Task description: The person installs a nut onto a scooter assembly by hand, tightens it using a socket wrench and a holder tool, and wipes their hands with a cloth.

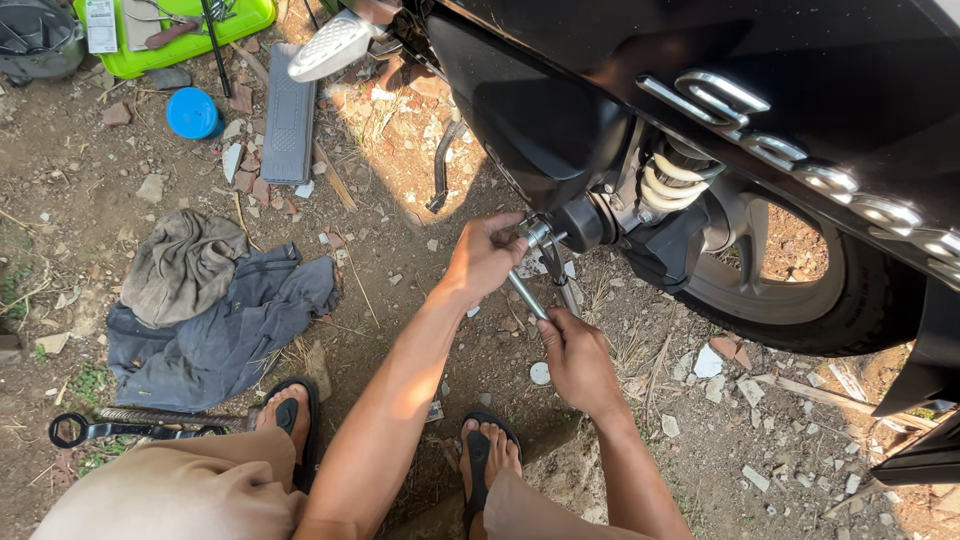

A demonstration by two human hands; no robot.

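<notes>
Glossy black scooter panel (800,60); shiny metal wrench (527,295); rumpled cloth rags (215,320).

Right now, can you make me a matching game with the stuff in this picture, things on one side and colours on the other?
Things:
1. round lid
2. tray
3. spring
4. sandals

Colours:
A. pale cream
B. black
C. blue
D. bright green

Pairs: 1-C, 2-D, 3-A, 4-B

The left hand and right hand both grip a metal wrench by the wheel.
</notes>
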